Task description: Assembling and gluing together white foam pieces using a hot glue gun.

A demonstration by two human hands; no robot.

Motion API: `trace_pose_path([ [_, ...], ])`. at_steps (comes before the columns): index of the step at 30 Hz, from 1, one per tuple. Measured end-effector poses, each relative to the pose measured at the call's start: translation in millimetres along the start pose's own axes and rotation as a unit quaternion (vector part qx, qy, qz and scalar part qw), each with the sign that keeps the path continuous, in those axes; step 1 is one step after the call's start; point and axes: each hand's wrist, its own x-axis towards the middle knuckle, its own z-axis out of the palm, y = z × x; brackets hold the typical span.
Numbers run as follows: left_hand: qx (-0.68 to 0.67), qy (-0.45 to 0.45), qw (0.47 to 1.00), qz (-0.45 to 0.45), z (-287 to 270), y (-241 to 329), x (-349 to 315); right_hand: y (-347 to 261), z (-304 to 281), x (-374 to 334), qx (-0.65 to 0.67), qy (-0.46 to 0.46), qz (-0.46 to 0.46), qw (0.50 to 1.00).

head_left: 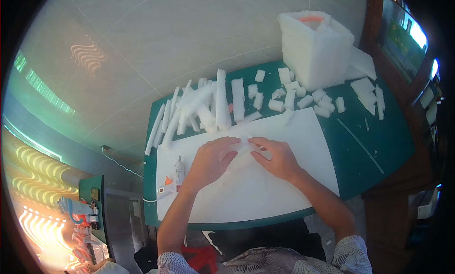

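Over the white sheet (294,184), my left hand (214,159) and my right hand (277,161) face each other, thumbs and fingers curled inward. Between their fingertips is a small white foam piece (244,144), hard to make out against the pale sheet. Both hands appear closed on its opposite sides. Left of my left wrist lies a white glue gun (178,173) with an orange part, its nozzle pointing away from me. Just beyond my hands, long white foam strips (221,101) lie in a loose heap.
Several small foam blocks (276,105) are scattered at the back of the green table (360,146). A bulky white foam box (313,48) with something orange inside stands at the back right, flat foam pieces (365,94) beside it. A thin strip (361,146) lies on the right.
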Motion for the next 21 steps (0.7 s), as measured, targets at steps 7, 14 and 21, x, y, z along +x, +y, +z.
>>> trace_pose_path([
  [7,-0.023,-0.014,0.999,-0.047,-7,11,2,0,6,-2,-0.003,0.062,-0.042,0.997],
  [14,-0.015,0.032,0.999,-0.008,-6,14,-3,-6,5,-1,-0.033,0.114,-0.117,0.986],
  [21,-0.010,0.062,0.998,0.029,-3,13,-6,-9,4,-2,-0.041,0.119,-0.139,0.982],
])
